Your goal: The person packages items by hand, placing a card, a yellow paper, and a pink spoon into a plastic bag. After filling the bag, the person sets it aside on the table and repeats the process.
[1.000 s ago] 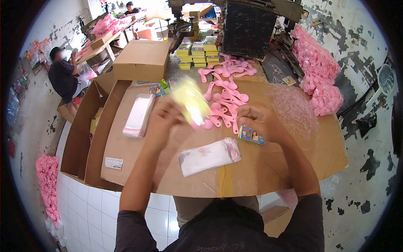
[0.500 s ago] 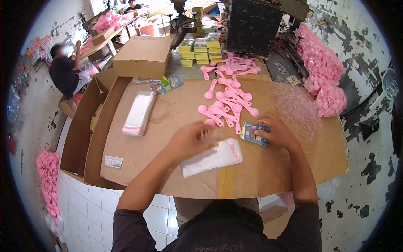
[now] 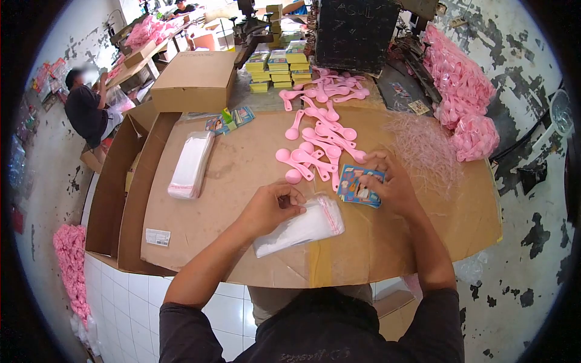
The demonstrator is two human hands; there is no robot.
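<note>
My left hand (image 3: 273, 210) is curled over the left part of a stack of clear plastic bags (image 3: 302, 233), thumb and forefinger pinched close together at the top bag's film. The stack lies slanted in front of me, a pink-red strip at its right end. To its right, a small pile of blue printed cards (image 3: 357, 189) rests on the cardboard. Over those cards is my right hand (image 3: 393, 186), fingers spread, the thumb touching the top card. Several pink plastic measuring spoons (image 3: 321, 145) lie loosely just beyond both hands.
Another bag stack (image 3: 191, 164) and more cards (image 3: 239, 118) lie at left, near a closed carton (image 3: 193, 81). Card stacks (image 3: 278, 69) stand at the back. Bagged pink spoons (image 3: 460, 78) and pink plastic strands (image 3: 423, 148) are at right. A person (image 3: 88, 109) sits far left.
My left hand has come down and left onto the bags, its fingers drawing together. My right fingers have lifted and spread over the cards. The view has shifted slightly.
</note>
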